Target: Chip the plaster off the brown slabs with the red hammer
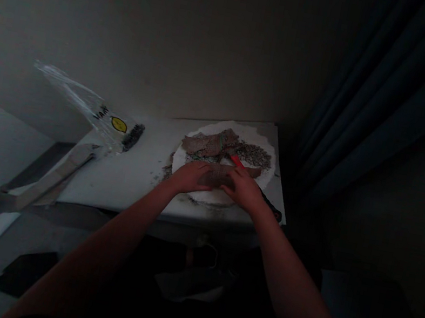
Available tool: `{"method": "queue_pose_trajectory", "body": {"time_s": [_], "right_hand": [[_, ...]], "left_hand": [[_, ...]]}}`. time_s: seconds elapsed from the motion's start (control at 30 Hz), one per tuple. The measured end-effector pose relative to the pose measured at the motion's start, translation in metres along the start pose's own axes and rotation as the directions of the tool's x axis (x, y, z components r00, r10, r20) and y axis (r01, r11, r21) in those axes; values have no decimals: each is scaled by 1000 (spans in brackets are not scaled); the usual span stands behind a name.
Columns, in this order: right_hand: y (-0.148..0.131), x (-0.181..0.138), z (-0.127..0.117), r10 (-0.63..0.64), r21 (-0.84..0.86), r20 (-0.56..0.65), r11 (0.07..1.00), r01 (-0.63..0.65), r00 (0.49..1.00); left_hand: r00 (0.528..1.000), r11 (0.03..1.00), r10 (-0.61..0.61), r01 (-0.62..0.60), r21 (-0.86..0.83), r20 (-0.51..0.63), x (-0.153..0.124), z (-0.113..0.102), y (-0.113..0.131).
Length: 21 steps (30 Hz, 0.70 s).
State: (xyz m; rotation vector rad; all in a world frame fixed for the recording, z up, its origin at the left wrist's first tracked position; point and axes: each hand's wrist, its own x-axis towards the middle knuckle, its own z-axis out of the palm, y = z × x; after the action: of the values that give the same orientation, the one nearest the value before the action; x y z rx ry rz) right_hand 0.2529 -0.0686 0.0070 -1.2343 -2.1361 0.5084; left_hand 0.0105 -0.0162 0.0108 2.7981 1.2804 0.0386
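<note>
Both hands are wrapped round a brown roll [217, 176] with a coarse, woven-looking surface. My left hand [192, 176] grips its left part, and my right hand [243, 187] its right part. The roll lies low over a round white sheet or plate [266, 182]. Just behind it are a loose brown bundle [209, 144] of the same look, with a green strand, and a heap of small grey-brown bits [255, 155]. A red flat piece [238, 161] touches or lies near my right fingers. Dim light hides what the roll is made of.
The white table [108, 190] stands against a wall. A clear plastic bag [110, 122] with a yellow logo and dark contents is at its left, beside a cardboard piece [57, 175]. A black handle-like object [275, 212] is by my right wrist. Dark curtains [371, 99] hang at right.
</note>
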Motion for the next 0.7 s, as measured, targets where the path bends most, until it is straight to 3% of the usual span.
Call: {"method": "queue_pose_trajectory", "body": {"time_s": [0.07,0.23,0.7], "right_hand": [[9,1,-1,-1,-93,23,996,3,1000],[9,5,8,43,-258,219,966,15,975],[0,12,5,91,-337,249,941,-2,964]], "left_hand": [[1000,998,26,-26,48,16,2,2,-1],[993,981,69,-84,172,93,5,-1,1],[958,923,137,-215,319,252,14,6,12]]}}
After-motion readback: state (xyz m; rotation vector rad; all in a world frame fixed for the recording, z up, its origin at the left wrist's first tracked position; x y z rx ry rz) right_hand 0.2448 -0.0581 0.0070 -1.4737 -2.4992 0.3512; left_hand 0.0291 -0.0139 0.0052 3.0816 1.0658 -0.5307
